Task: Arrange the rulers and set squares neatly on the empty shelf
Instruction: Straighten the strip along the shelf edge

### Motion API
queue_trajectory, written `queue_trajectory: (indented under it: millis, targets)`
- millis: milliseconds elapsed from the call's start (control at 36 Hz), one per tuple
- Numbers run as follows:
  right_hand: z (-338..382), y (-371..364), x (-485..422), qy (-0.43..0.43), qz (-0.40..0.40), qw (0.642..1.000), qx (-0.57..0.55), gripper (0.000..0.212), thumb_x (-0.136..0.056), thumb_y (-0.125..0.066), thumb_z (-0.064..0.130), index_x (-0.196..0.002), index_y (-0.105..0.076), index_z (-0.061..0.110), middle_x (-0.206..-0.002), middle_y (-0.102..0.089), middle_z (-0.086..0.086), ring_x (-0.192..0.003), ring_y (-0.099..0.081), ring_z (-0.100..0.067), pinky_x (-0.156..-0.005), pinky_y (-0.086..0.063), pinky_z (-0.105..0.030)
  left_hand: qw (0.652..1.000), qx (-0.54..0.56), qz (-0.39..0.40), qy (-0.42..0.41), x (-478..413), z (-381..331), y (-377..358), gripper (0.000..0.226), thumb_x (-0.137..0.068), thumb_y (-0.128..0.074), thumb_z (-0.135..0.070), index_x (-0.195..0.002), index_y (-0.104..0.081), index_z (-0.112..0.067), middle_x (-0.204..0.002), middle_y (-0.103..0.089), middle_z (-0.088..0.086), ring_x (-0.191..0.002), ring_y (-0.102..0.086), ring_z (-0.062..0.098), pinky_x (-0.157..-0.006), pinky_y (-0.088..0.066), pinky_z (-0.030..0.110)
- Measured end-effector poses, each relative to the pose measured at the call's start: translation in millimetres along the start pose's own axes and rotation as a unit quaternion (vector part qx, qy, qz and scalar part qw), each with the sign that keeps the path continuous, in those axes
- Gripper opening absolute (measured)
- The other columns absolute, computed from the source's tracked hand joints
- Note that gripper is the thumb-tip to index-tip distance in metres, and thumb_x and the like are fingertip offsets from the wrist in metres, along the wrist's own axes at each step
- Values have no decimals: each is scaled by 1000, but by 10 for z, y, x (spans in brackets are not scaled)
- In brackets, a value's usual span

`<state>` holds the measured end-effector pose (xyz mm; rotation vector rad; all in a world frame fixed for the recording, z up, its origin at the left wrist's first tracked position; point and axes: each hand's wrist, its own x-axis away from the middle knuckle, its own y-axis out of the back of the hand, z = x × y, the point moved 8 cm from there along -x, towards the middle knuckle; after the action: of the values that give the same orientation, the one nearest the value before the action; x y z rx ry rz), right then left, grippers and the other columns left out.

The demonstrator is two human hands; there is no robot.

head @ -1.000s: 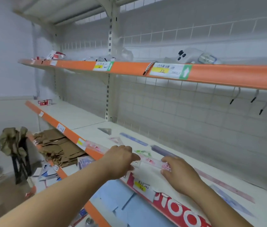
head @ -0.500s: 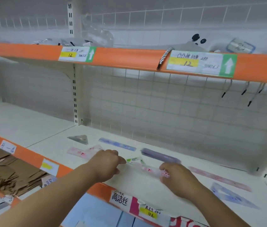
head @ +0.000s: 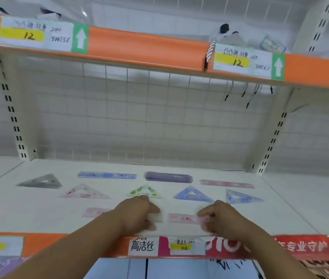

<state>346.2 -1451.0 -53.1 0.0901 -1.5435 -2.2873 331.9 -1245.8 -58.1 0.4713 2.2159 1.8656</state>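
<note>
Pinching the pink ruler (head: 181,218) in the curled fingers of my left hand (head: 137,214) and right hand (head: 220,220), I hold it flat near the shelf's (head: 38,214) front edge, apparently to line it up parallel with the row of set squares (head: 193,195) just behind.

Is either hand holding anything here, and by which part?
The right hand pinches the front pink ruler by its right end, flat on the shelf. The left hand's curled fingers sit by its left end; whether they grip it is unclear.
</note>
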Motion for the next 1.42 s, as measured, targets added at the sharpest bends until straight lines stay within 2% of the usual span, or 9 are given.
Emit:
queue_trajectory:
  millis: [111,222,333,472,694,806,1028,1167,1417]
  targets:
    - [-102,-25,-38,-9,4,1000,-20,34,-82,-71,20,-115,-69,27,-119,-64,10,-100,-61,-7,-88,-45,-16,1000,11,-6,-17,-28,-35,-35,25,-89,-61,-33,-108,-66,-16,-93,-40,-1,-96,-50,19,-80,-39,23]
    - [-123,-19,-71,-16,5,999,-35,39,-83,-71,22,-121,-65,28,-117,-53,10,-112,-56,-12,-92,-43,-16,1000,1,-10,-11,-11,-20,-48,23,-90,-59,-38,-92,-62,-16,-87,-36,-1,-98,-50,22,-84,-42,26]
    - [-148,-14,-76,-9,2,1000,-24,42,-84,-71,27,-125,-61,31,-124,-45,3,-121,-48,-16,-100,-41,-22,1000,-8,-20,23,63,71,-6,33,-92,-54,-48,-115,-61,-26,-99,-44,-1,-109,-48,20,-94,-41,29]
    - [-226,70,-72,4,-11,1000,-21,30,-90,-63,27,-120,-61,32,-116,-45,4,-110,-47,-10,-84,-37,-11,984,-93,-46,143,275,494,192,27,-91,-53,-33,-113,-55,-18,-114,-52,4,-110,-51,22,-92,-44,31]
    - [-398,158,-77,-6,9,1000,-5,17,-83,-70,36,-89,-55,40,-110,-57,9,-97,-57,-6,-82,-45,-16,935,-134,44,326,850,1339,170,41,-96,-39,-35,-133,-41,-18,-136,-48,5,-123,-49,22,-102,-40,32]
    - [-347,114,-74,10,24,999,18,25,-79,-73,39,-91,-52,40,-106,-50,8,-91,-51,-6,-74,-40,-15,932,-117,66,338,920,1354,155,38,-99,-36,-38,-131,-38,-15,-134,-45,10,-123,-47,25,-100,-36,29]
    - [-287,87,-133,34,27,998,38,15,-88,-63,16,-76,-59,25,-89,-53,11,-80,-52,0,-68,-40,-7,927,-106,70,353,944,1284,175,40,-101,-32,-37,-133,-34,-13,-135,-41,12,-124,-45,28,-102,-35,32]
    - [-288,62,-155,37,32,997,51,18,-90,-61,26,-99,-47,33,-100,-44,10,-88,-46,-5,-72,-35,-12,923,-101,70,364,960,1310,175,39,-101,-34,-38,-131,-36,-14,-132,-43,10,-122,-46,27,-101,-37,33]
    - [-244,31,-173,47,54,993,90,13,-92,-57,27,-95,-45,31,-115,-45,3,-106,-45,-14,-96,-39,-25,915,-99,84,382,1029,1350,193,36,-99,-34,-38,-126,-41,-15,-129,-47,8,-117,-49,25,-98,-39,33]
